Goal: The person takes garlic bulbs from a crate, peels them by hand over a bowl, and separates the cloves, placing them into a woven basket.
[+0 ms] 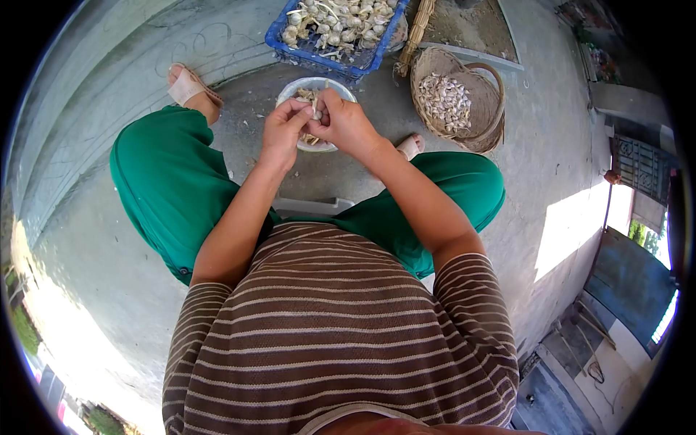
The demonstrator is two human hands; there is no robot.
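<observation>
Both my arms reach forward between knees, elbows bent, forearms converging. Left hand point(284, 129) and right hand point(346, 123) meet far ahead, fingertips pinched together, knuckles up. Sitting low, legs spread wide.

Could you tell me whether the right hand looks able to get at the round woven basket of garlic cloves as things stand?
Probably yes: the woven basket sits open-topped beside the right hand, nothing between, though that hand holds a garlic piece.

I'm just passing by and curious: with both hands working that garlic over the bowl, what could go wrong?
Bits pulled off the garlic between the left hand and right hand may miss the small bowl and land on the concrete. The bowl sits near the person's feet, so a shifted foot could perhaps tip it.
</observation>
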